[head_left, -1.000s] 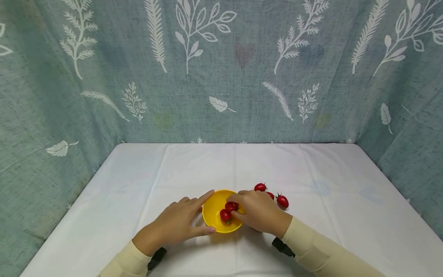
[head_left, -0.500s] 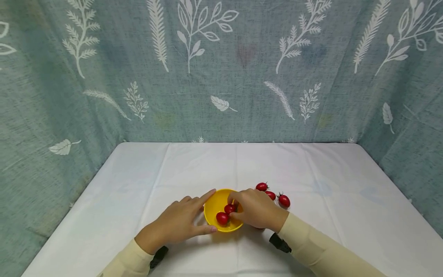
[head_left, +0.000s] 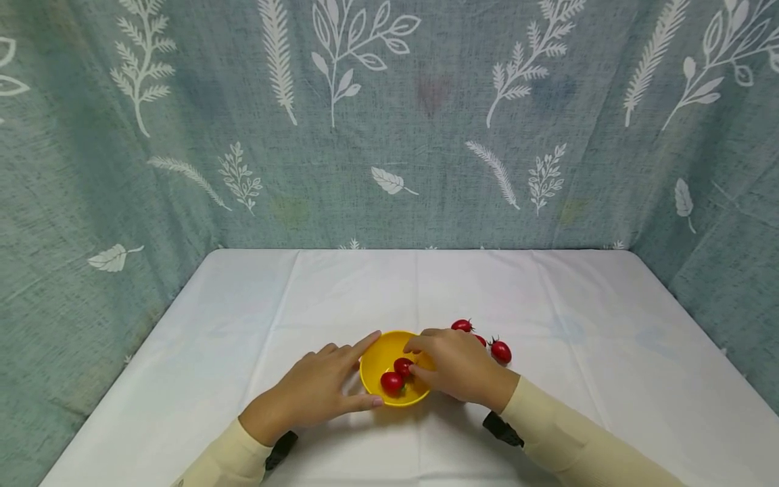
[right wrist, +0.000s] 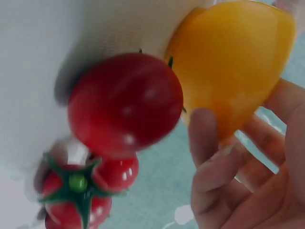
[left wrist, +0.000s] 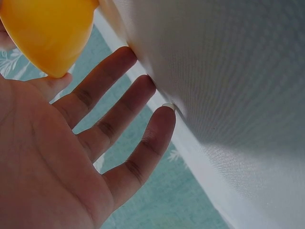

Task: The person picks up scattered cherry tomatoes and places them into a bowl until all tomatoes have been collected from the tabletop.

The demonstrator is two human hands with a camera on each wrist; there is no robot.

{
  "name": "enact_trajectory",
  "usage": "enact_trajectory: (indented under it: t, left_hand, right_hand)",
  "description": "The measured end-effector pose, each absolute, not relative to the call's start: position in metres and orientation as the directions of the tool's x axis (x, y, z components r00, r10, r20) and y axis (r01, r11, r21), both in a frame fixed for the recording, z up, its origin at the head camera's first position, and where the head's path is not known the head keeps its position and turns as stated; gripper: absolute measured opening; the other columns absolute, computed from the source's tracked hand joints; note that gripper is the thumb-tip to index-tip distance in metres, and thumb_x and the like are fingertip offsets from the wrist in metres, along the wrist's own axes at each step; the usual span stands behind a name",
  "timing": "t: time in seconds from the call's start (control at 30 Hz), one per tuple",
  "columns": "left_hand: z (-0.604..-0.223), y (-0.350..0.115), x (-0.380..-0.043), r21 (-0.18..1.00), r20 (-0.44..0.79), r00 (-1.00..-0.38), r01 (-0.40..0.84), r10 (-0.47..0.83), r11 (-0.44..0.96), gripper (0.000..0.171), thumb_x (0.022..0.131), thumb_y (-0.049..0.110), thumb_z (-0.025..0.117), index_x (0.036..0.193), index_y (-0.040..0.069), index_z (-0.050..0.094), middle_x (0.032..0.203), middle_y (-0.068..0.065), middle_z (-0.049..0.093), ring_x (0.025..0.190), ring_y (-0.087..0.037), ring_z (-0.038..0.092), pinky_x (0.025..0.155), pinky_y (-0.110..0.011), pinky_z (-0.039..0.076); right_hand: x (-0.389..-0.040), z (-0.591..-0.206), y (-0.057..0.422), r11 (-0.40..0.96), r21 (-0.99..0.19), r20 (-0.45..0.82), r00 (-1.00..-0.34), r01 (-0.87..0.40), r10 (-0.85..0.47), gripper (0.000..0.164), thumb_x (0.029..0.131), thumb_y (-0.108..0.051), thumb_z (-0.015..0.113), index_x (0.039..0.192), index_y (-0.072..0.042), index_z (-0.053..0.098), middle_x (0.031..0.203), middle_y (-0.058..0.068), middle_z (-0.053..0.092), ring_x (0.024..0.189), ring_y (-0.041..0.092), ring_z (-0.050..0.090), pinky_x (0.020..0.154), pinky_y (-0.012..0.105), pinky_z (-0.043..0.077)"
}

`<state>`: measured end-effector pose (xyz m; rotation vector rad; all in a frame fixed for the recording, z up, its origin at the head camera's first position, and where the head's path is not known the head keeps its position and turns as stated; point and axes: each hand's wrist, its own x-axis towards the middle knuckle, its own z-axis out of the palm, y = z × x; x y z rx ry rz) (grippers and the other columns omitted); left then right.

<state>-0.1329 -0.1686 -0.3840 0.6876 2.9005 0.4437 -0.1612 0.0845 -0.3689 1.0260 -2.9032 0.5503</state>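
A yellow bowl [head_left: 379, 355] stands on the white-covered table with two red cherry tomatoes inside, one [head_left: 392, 384] nearer the front and one [head_left: 402, 366] behind it. My left hand [head_left: 310, 389] touches the bowl's left side with spread index finger and thumb; its other fingers reach down to the cloth in the left wrist view. Over the bowl's right side is my right hand [head_left: 462, 362], its bent index finger and thumb apart. The thumb tip lies beside the rear tomato; whether they touch, I cannot tell.
Cherry tomatoes lie right of the bowl, including one [head_left: 462, 325] at the back and one [head_left: 501, 351] farther right. A large-looking tomato [right wrist: 126, 102] sits close to the bowl in the right wrist view. Patterned green curtains [head_left: 389, 149] surround the table [head_left: 341, 284].
My right thumb and index finger have come away from around the rear tomato, which stays in the bowl. The right hand has shifted slightly right. The left hand keeps its place at the bowl.
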Motion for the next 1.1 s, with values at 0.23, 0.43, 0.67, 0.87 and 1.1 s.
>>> enact_trajectory:
  t: [0.23, 0.43, 0.67, 0.87, 1.1]
  left_hand:
    - [-0.386, -0.168, -0.134, 0.304, -0.051, -0.892, 0.414, 0.448, 0.858, 0.099, 0.077, 0.084, 0.056, 0.158, 0.033, 0.028, 0.120, 0.003, 0.069, 0.100, -0.017, 0.057, 0.084, -0.047, 0.050]
    - [-0.388, -0.167, -0.135, 0.297, -0.053, -0.896, 0.407, 0.440, 0.864, 0.099, 0.077, 0.083, 0.058, 0.158, 0.035, 0.028, 0.117, 0.005, 0.069, 0.100, -0.016, 0.056, 0.083, -0.044, 0.049]
    - [-0.388, -0.167, -0.136, 0.288, -0.062, -0.898, 0.403, 0.436, 0.869, 0.100, 0.076, 0.085, 0.056, 0.158, 0.036, 0.026, 0.116, 0.006, 0.069, 0.099, -0.015, 0.055, 0.083, -0.043, 0.049]
    - [-0.388, -0.167, -0.136, 0.283, -0.062, -0.899, 0.401, 0.434, 0.871, 0.101, 0.075, 0.087, 0.054, 0.158, 0.036, 0.026, 0.117, 0.006, 0.069, 0.099, -0.015, 0.056, 0.083, -0.043, 0.049]
    - [-0.386, -0.166, -0.135, 0.293, -0.054, -0.897, 0.406, 0.439, 0.866, 0.101, 0.076, 0.085, 0.057, 0.158, 0.034, 0.028, 0.118, 0.004, 0.069, 0.100, -0.018, 0.058, 0.082, -0.046, 0.050]
  right_hand:
    - [-0.159, -0.364, 0.106, 0.715, -0.286, 0.294, -0.769, -0.638, -0.568, 0.022, 0.087, -0.025, 0.078, 0.107, -0.017, 0.076, 0.105, -0.003, 0.073, 0.071, 0.010, 0.062, 0.069, 0.025, 0.055]
    - [-0.161, -0.364, 0.130, 0.760, -0.286, 0.294, -0.808, -0.584, -0.510, 0.022, 0.084, -0.019, 0.080, 0.105, -0.017, 0.076, 0.104, -0.001, 0.072, 0.064, 0.007, 0.053, 0.061, 0.019, 0.049]
    - [-0.160, -0.367, 0.157, 0.819, -0.268, 0.239, -0.859, -0.507, -0.453, 0.024, 0.083, -0.018, 0.081, 0.107, -0.018, 0.076, 0.106, -0.001, 0.071, 0.062, 0.003, 0.048, 0.059, 0.019, 0.045]
    - [-0.160, -0.373, 0.175, 0.853, -0.254, 0.214, -0.887, -0.455, -0.409, 0.023, 0.083, -0.018, 0.080, 0.106, -0.017, 0.076, 0.105, 0.001, 0.072, 0.064, 0.005, 0.051, 0.058, 0.023, 0.046]
    - [-0.161, -0.379, 0.187, 0.875, -0.232, 0.183, -0.902, -0.426, -0.391, 0.023, 0.083, -0.018, 0.081, 0.105, -0.015, 0.075, 0.104, 0.001, 0.071, 0.080, 0.016, 0.067, 0.064, 0.034, 0.055]
